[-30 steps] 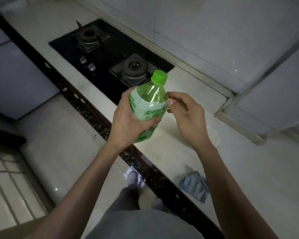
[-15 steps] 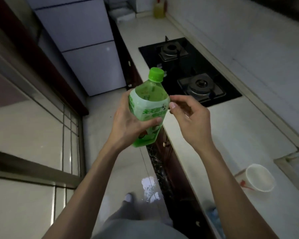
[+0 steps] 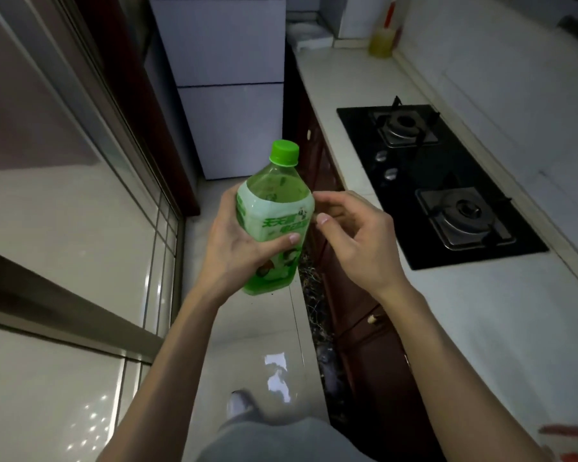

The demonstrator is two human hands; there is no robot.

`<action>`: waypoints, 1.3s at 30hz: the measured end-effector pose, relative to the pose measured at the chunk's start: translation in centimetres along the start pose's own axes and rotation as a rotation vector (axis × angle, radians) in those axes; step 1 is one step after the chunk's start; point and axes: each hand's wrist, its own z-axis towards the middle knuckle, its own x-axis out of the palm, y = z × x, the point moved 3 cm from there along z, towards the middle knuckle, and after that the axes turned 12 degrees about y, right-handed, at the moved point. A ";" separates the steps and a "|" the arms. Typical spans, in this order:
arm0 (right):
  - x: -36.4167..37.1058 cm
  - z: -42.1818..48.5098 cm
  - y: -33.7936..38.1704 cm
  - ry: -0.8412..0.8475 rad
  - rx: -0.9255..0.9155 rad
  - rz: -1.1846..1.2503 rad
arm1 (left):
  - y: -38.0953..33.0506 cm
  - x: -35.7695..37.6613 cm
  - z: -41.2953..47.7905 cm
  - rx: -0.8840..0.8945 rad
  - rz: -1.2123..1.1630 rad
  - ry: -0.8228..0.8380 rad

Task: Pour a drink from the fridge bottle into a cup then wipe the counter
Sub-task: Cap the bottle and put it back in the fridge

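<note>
My left hand (image 3: 234, 248) grips a green plastic drink bottle (image 3: 274, 221) round its label, upright over the floor, beside the counter's front edge. Its green cap (image 3: 283, 153) is on. My right hand (image 3: 351, 235) hovers just right of the bottle with fingers loosely curled, holding nothing; whether a fingertip touches the bottle's shoulder I cannot tell. The white fridge (image 3: 227, 91) stands ahead at the end of the aisle, doors closed. The cup and the cloth are out of view, except a red and white scrap at the bottom right corner.
A pale counter (image 3: 481, 311) runs along the right with a black two-burner gas hob (image 3: 437, 181) set in it. A yellow bottle (image 3: 382, 41) stands at the counter's far end. Dark cabinet doors (image 3: 364, 321) are below. A sliding glass door (image 3: 64, 195) lines the left.
The view has swung left toward the fridge; the cup and cloth have slipped out of frame. The bottle stays in my left hand, my right hand still beside it.
</note>
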 end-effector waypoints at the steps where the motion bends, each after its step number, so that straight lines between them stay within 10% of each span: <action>1: 1.3 1.4 0.1 0.007 -0.001 -0.002 | 0.7 -1.5 0.8 -0.002 -0.007 0.000; 15: 11.4 17.9 -0.9 0.102 -0.063 0.076 | 6.6 -14.9 11.5 -0.031 -0.019 -0.098; 39: 7.7 47.9 -14.0 0.371 -0.166 0.287 | 8.3 -17.3 38.0 -0.218 0.102 -0.377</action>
